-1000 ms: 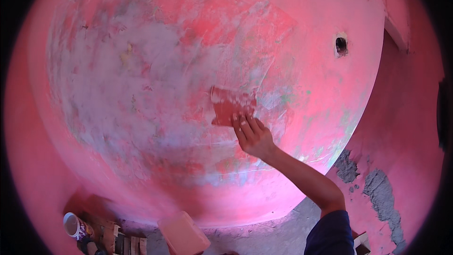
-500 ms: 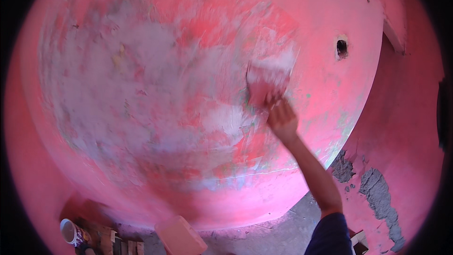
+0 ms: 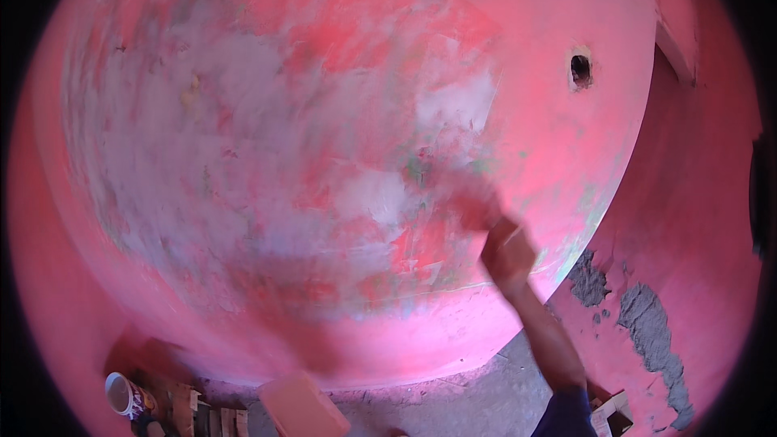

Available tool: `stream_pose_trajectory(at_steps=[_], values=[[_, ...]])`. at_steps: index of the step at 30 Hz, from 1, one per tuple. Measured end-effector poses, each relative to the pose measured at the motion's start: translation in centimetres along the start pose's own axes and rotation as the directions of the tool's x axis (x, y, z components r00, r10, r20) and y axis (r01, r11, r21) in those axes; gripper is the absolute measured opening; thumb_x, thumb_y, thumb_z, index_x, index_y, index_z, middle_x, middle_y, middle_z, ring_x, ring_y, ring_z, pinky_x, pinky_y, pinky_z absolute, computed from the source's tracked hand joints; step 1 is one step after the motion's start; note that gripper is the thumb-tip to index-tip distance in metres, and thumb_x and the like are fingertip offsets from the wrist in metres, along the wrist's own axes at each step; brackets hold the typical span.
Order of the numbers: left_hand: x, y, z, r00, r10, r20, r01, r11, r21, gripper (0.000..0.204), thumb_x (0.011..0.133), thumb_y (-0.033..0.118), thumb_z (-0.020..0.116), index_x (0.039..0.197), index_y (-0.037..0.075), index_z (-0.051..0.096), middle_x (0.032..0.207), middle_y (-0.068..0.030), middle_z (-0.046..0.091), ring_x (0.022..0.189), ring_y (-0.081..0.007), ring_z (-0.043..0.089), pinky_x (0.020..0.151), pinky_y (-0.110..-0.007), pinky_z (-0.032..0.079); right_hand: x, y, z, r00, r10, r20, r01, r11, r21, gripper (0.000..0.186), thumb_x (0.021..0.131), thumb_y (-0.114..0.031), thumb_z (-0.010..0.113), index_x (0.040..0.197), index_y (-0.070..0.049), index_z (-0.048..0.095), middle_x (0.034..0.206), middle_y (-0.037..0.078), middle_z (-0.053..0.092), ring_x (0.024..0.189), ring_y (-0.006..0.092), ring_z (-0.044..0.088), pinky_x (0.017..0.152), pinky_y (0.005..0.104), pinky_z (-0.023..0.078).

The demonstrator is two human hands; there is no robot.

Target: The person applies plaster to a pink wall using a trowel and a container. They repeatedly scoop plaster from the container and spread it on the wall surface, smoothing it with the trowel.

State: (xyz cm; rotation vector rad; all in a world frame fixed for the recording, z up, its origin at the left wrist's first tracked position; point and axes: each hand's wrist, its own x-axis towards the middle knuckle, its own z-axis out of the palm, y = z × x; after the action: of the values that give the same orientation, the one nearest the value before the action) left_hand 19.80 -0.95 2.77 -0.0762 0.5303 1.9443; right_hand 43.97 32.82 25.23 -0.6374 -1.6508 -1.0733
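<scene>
My right hand point(image 3: 510, 257) is closed round a broad, flat putty knife point(image 3: 471, 198), smeared by motion, in front of the patchy pink wall point(image 3: 348, 121). Whitish filler point(image 3: 456, 105) coats the wall just above the knife, and another pale patch point(image 3: 374, 197) lies to its left. Red and green show through between the smears. At the lower edge is a pale pink rectangular board point(image 3: 303, 407); what holds it up is hidden. My left hand is out of view.
A small hole point(image 3: 580, 70) opens in the wall at upper right. Rough grey mortar point(image 3: 651, 340) marks the right-hand wall. On the floor at lower left stand a bucket point(image 3: 119, 394) and wooden pieces point(image 3: 182, 409); an open carton point(image 3: 613, 415) lies at lower right.
My right hand has moved down and slightly right with the putty knife, uncovering the whitish filler above. The pink board sits slightly farther left and lower in view.
</scene>
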Motion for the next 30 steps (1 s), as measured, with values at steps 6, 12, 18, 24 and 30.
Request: stream_pose_trajectory(at_steps=[6,12,18,24,30], values=[[0.1,-1.6,-3.7,0.985,0.161,0.057,-0.171,0.912,0.373,0.083,0.058,0.011,0.081,0.129,0.007,0.039,0.115,-0.0132,0.056,0.097,-0.0282,0.060,0.077,-0.047,0.054,12.7,7.2,2.5,0.966,0.052,-0.255,-0.057,0.998,-0.013,0.036,0.071,0.005,0.058,0.106,-0.003,0.059,0.091,0.011,0.060,0.083,0.0254,0.060,0.063,0.0342,0.051],[-1.4,-2.6,-3.2,0.918,0.345,0.193,-0.395,0.772,0.499,0.071,0.070,0.019,0.074,0.130,0.007,0.039,0.115,-0.0134,0.055,0.100,-0.0285,0.058,0.081,-0.048,0.052,-5.3,-2.2,8.0,0.953,-0.236,0.191,0.239,0.971,0.007,0.044,0.073,-0.005,0.052,0.116,0.003,0.054,0.118,0.020,0.053,0.112,0.0335,0.053,0.095,0.0393,0.046],[-0.1,-2.3,-5.2,0.975,-0.080,0.205,0.124,0.970,-0.207,0.052,0.091,0.039,0.043,0.131,0.007,0.037,0.116,-0.0160,0.054,0.102,-0.0330,0.056,0.077,-0.051,0.051,-14.9,-5.1,1.1,0.966,-0.109,0.235,0.018,0.933,0.358,0.026,0.072,0.002,0.061,0.098,0.003,0.062,0.096,0.017,0.061,0.087,0.0314,0.063,0.071,0.0357,0.055],[-0.8,-1.8,-4.9,0.994,0.107,0.011,-0.107,0.984,0.143,0.051,0.090,0.038,0.044,0.132,0.009,0.036,0.117,-0.0148,0.054,0.098,-0.0339,0.058,0.072,-0.051,0.053,0.5,-1.2,0.5,0.982,0.069,-0.176,-0.050,0.993,0.111,0.029,0.071,0.010,0.066,0.098,-0.001,0.065,0.083,0.011,0.058,0.070,0.0228,0.059,0.051,0.0302,0.049],[-0.6,-1.9,-3.5,0.942,0.289,0.172,-0.332,0.881,0.338,0.054,0.083,0.016,0.060,0.131,0.007,0.037,0.116,-0.0141,0.055,0.100,-0.0323,0.058,0.077,-0.051,0.052,10.2,-1.8,4.0,0.973,0.010,-0.230,0.011,0.996,0.089,0.033,0.072,0.005,0.059,0.104,-0.003,0.063,0.096,0.010,0.059,0.083,0.0235,0.060,0.056,0.0296,0.052]])
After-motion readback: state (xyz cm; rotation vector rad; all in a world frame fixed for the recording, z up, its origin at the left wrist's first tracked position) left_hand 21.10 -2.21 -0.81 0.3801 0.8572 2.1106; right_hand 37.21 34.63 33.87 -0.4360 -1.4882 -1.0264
